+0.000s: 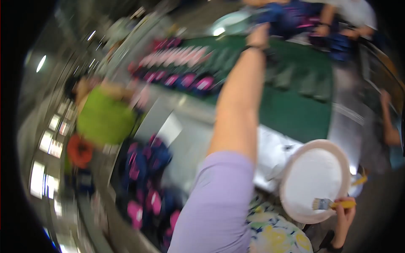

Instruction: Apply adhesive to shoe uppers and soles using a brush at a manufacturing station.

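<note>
My left arm, in a lavender sleeve, stretches across a green work surface. At its far end my left hand, with a dark band at the wrist, is beside dark blue and pink pieces; motion blur smears its fingers. At the lower right my right hand is closed round the yellow handle of a flat paintbrush. The bristles are over a pale pink basin with a white substance inside. Whether they touch the white is unclear.
Rows of pink and dark pieces lie on the green surface. Dark blue and pink items are piled at left. A person in lime green is at left, other workers' hands at far right. Another yellow handle sits beside the basin.
</note>
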Available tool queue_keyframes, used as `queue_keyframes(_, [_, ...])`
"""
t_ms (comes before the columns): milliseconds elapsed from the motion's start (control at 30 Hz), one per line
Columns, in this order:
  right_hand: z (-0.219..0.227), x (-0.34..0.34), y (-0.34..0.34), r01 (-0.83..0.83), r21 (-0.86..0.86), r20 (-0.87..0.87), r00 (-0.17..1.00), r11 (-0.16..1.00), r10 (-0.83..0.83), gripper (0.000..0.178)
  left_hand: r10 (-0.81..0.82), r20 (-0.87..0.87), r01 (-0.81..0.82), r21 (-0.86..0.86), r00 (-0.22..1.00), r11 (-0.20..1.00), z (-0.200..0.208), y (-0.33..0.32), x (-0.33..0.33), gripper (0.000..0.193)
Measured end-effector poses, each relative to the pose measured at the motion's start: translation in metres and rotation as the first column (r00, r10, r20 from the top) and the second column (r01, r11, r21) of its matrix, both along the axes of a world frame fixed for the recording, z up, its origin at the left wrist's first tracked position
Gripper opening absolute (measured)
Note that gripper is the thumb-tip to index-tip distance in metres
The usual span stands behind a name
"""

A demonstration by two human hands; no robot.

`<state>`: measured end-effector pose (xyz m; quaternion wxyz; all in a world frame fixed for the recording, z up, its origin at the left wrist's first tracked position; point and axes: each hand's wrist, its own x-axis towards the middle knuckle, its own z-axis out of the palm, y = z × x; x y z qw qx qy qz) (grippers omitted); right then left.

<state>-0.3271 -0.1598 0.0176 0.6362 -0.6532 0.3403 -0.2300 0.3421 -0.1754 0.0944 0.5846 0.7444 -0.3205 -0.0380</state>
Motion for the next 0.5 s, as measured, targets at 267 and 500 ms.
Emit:
queue_keyframes(267, [-0.011,0.021,-0.084,-0.406,-0.187,-0.069,0.914,0.894,0.401,0.017,-0.307,-0.499,0.244,-0.189,0.810,0.951,0.029,0.272,-0.222,0.049])
queue_keyframes(500, [0.022,0.068,-0.026,-0.582,-0.243,-0.117,0.812,0.776,0.572,0.017,0.620,-0.011,-0.613,0.137,0.785,0.778,0.104,0.581,-0.409,0.041])
